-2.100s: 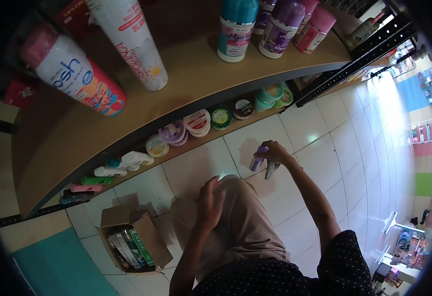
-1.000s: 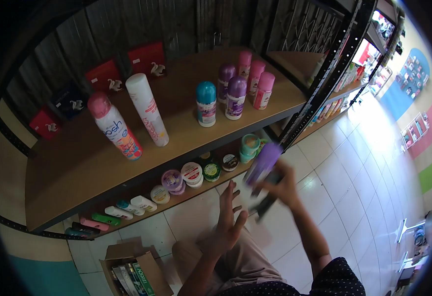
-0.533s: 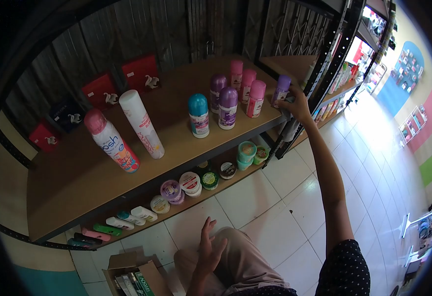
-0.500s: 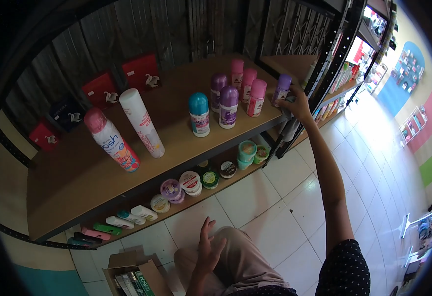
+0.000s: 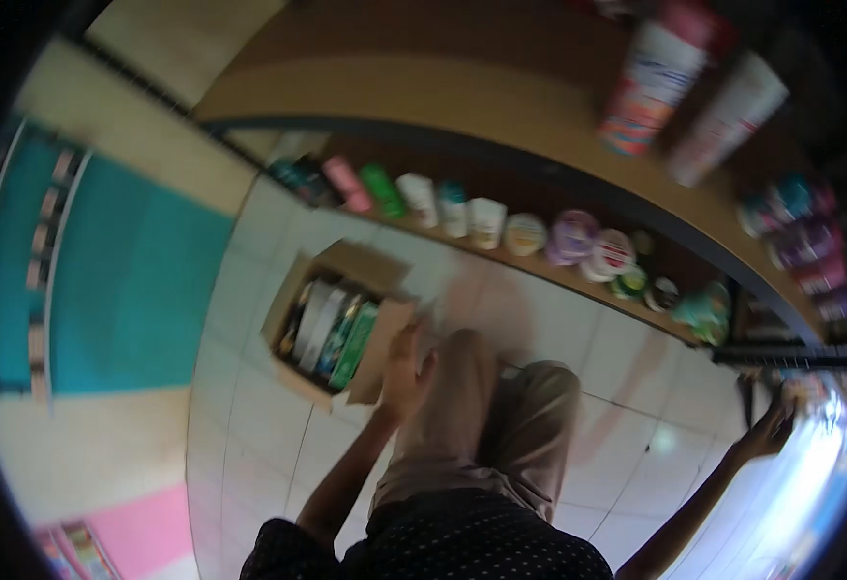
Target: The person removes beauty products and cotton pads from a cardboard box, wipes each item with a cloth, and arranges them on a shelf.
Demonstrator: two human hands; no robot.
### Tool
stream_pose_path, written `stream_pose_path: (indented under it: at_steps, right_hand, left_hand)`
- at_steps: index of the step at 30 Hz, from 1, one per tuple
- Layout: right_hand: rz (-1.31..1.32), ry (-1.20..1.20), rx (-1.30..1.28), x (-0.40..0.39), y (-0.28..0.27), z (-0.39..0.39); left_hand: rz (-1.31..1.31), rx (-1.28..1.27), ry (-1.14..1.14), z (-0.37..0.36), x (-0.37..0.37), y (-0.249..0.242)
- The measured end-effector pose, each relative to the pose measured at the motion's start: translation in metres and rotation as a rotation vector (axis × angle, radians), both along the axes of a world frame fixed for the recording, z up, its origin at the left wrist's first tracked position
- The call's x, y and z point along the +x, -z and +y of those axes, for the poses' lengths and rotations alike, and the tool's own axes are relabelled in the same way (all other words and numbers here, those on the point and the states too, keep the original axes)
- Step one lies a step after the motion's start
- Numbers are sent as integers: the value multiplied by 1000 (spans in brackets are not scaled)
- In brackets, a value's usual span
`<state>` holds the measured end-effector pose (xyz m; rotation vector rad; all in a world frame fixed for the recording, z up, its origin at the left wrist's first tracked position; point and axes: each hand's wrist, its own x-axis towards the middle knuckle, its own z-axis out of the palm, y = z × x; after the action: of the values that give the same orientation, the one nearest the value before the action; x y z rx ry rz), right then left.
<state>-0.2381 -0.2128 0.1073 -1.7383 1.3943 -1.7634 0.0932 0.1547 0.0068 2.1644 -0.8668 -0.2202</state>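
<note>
Though blurred by motion, left hand (image 5: 404, 379) just beside open brown cardboard box (image 5: 381, 354) on white tiled floor (image 5: 240, 411), thumb and fingers apart, right hand (image 5: 768, 431) near black metal shelf bar (image 5: 791, 357), grip impossible to tell.

Motion smears the labels on the pink-capped spray can (image 5: 648, 92) and the white can (image 5: 726, 121) past reading; the bottles (image 5: 810, 244) at far right blur together; print on the boxes (image 5: 353, 348) inside the carton (image 5: 358, 263) is illegible; the left hand's (image 5: 404, 375) fingertips are smudged; the dark shape (image 5: 747, 398) beside the right hand (image 5: 770, 435) is too dim to identify.
</note>
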Motion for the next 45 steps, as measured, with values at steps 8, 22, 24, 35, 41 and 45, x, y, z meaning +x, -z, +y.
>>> stream_pose_path:
  at_steps: [8,22,24,35,41,45]
  right_hand:
    - [117,-434,752,52,99,160]
    - [148,-521,778,72,89,177]
    - [126,-516,783,73,86,178]
    - [98,-518,768,65,92,179]
    - [94,-553,890,76,93,188]
    - [115,-619,837,83,88,192]
  left_hand:
    - [-72,437,-392,87,71,47]
    - [-296,1072,202,45,136,38]
    - [-258,1098,220,45,137,39]
    - [-428,621,-107,84,89,70]
    - [-303,748,-234,110,7,74]
    - [-283,807,-373,106,20,82]
